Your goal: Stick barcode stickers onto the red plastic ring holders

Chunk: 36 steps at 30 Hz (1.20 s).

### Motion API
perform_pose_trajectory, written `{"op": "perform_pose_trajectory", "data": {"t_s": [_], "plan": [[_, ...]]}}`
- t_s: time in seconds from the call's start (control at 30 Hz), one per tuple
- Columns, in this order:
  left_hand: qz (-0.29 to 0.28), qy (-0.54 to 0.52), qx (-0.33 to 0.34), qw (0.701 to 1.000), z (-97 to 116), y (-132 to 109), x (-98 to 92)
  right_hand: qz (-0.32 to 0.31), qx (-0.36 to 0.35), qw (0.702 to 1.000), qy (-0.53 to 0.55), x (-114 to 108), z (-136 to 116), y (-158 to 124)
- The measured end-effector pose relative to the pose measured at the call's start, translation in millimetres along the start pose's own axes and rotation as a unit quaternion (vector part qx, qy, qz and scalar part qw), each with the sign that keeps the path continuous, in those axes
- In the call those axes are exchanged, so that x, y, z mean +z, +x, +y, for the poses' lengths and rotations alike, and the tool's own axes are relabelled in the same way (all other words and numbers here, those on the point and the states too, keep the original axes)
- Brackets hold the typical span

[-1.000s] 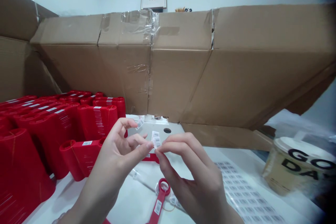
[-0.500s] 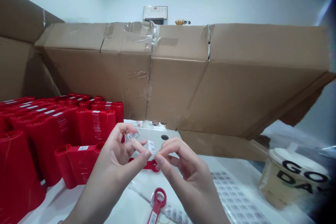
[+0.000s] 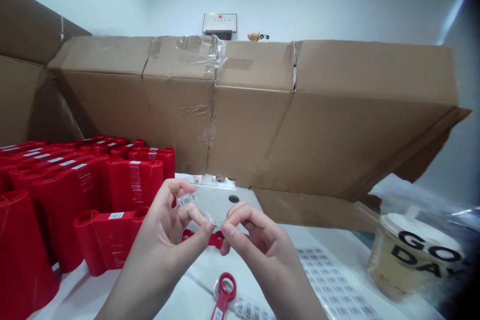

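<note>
The left hand [image 3: 165, 232] is pinching a small translucent strip [image 3: 210, 219] between thumb and fingers, its grip closed, while a barcode label [image 3: 187, 199] is resting against the upper fingers of that hand. The right hand [image 3: 258, 245] is curling inward just beside the strip, with its fingertips [image 3: 229, 220] bunched together and close to the left thumb; the frame does not show whether this grip is grasping the strip, and the strip itself is too small and faint to read in detail. Both hands are working above a white bench [image 3: 176, 300]. A red strap [image 3: 215, 240] is lying directly below the hands, and a red ring tag [image 3: 224, 292] is lying nearer the lower edge of the view. Red plastic stacks [image 3: 131, 185] are standing in rows to the left, with one stack [image 3: 107, 242] lying on its side. A printed barcode sheet [image 3: 330, 280] is lying to the right, beside a lidded cup [image 3: 408, 255]. A taped cardboard box [image 3: 243, 120] is standing behind the work area.
</note>
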<state>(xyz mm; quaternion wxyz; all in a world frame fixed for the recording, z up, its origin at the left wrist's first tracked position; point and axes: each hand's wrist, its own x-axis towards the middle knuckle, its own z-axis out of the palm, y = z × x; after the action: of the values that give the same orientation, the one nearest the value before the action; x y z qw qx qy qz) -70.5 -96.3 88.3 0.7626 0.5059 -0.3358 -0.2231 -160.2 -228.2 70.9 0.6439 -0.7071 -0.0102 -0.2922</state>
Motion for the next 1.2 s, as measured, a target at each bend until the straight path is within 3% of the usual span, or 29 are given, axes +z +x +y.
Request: {"op": "perform_pose_trajectory", "data": {"t_s": [0.33, 0.67, 0.97, 1.2], "plan": [[0.002, 0.007, 0.023, 1.000, 1, -1, 1.4, -0.003, 0.053, 0.998, 0.016, -1, 1, 0], [0.010, 0.035, 0.039, 0.999, 4, -5, 3.7, -0.004, 0.011, 0.999, 0.043, -2, 0, 2], [0.029, 0.091, 0.061, 0.994, -6, -2, -6.6, -0.003, -0.009, 0.998, 0.058, 2, -1, 0], [0.101, 0.116, 0.109, 0.982, -1, 0, -22.6, 0.102, -0.042, 0.994, -0.022, -32, -9, 5]]}}
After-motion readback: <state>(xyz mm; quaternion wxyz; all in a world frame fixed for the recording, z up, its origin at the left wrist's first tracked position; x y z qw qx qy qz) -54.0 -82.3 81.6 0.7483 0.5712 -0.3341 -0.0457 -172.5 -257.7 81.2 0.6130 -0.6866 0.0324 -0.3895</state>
